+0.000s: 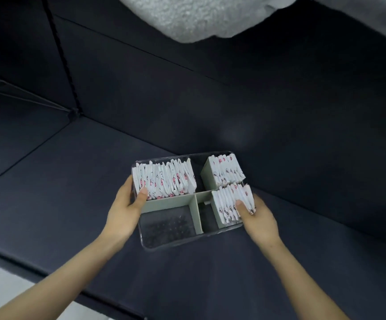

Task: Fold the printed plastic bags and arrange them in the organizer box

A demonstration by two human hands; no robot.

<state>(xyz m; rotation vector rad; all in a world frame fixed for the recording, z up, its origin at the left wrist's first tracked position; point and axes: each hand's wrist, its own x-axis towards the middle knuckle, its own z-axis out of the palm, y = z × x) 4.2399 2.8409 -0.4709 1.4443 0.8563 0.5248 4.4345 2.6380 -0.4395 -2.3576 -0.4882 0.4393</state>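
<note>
- The left hand (123,211) grips the left wall of the organizer box (164,244). Its thumb hooks over the rim onto the nearest folded bag, and its fingers are hidden outside the wall.
- The right hand (257,220) holds the box's right wall the same way, with its thumb pressing on the bags at the near right corner.
- Between the hands, grey-green dividers (171,200) split the clear box into compartments.
- Done so far, as I judge it: three groups of folded printed plastic bags stand on edge.
  - A long row (164,179) runs along the far left corner.
  - A short stack (226,172) sits in the far right corner.
  - Another row (231,204) fills the near right corner.
- Left to fill: the near left compartment (167,224) holds no bags, only its clear dotted floor. The narrow slot beside it and the dark gap between the two far groups look bare too.
- No loose or unfolded bag is in view, so the folding seems finished — or any remaining bags lie out of frame.
- With both hands on the walls, this reads as carrying or placing the box rather than filling it.
- The box is over the front part of a dark sofa (72,192) seat; I cannot tell whether it rests there or is lifted.
- A pale fluffy throw (199,17) hangs at the sofa's far edge, well apart from the box.
</note>
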